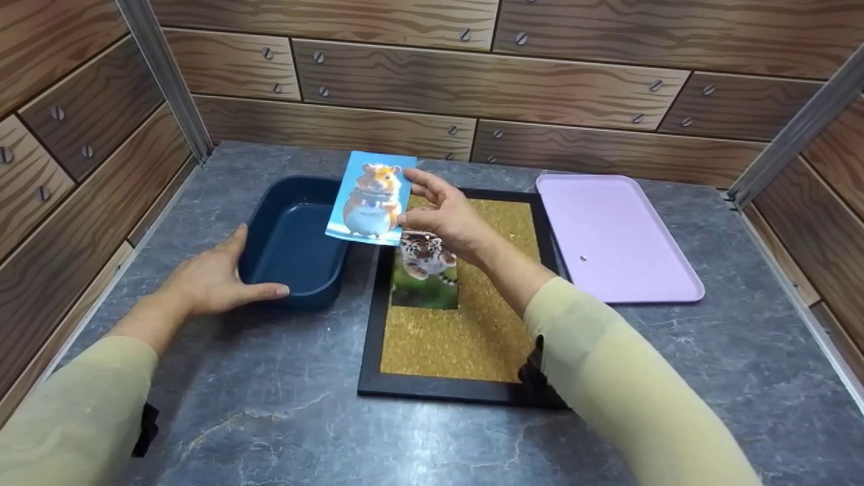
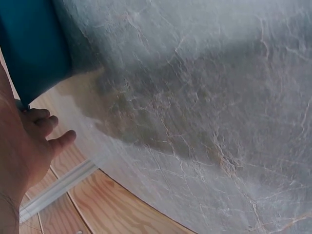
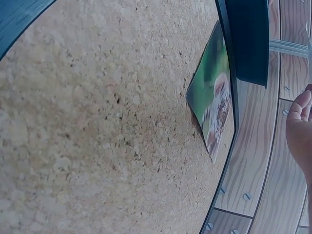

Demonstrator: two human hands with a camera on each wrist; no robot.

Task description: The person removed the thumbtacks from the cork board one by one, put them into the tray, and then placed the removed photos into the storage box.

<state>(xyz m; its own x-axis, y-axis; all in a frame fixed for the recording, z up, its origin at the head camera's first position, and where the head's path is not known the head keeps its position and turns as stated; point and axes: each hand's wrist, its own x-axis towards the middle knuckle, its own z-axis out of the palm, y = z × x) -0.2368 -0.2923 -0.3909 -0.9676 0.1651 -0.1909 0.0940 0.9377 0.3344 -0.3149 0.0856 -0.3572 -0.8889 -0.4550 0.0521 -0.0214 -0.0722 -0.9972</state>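
Hands at work over a grey marbled counter [image 1: 290, 398], head view; for each thing, twelve o'clock points to the wood-patterned far wall [image 1: 398, 71]. At far left, the left hand [image 1: 212, 280] lies outspread around the near-left corner of a dark blue bin [image 1: 287, 246]: the thumb reaches the rim between six and seven o'clock, and the fingers lie along the outer wall near nine. It is unclenched. The left-wrist view shows this hand beside the bin, over the counter's edge. Next to the right is the card with a hamster on blue [image 1: 374, 202], raised above the bin's two o'clock edge and the frame's eleven o'clock corner. Below it, the tiger picture [image 1: 425, 287] lies on the cork toward ten o'clock, its upper part covered from above. The right hand [image 1: 451, 217] pinches the hamster card at its three o'clock edge, between thumb and fingers. Beneath stands the black-framed corkboard [image 1: 445, 341], partly crossed by the pale right sleeve [image 1: 621, 378]. At far right, a lilac tray [image 1: 614, 223] lies at the corkboard's two o'clock, with a small object [image 1: 583, 258], too small to identify, toward eight on its surface.
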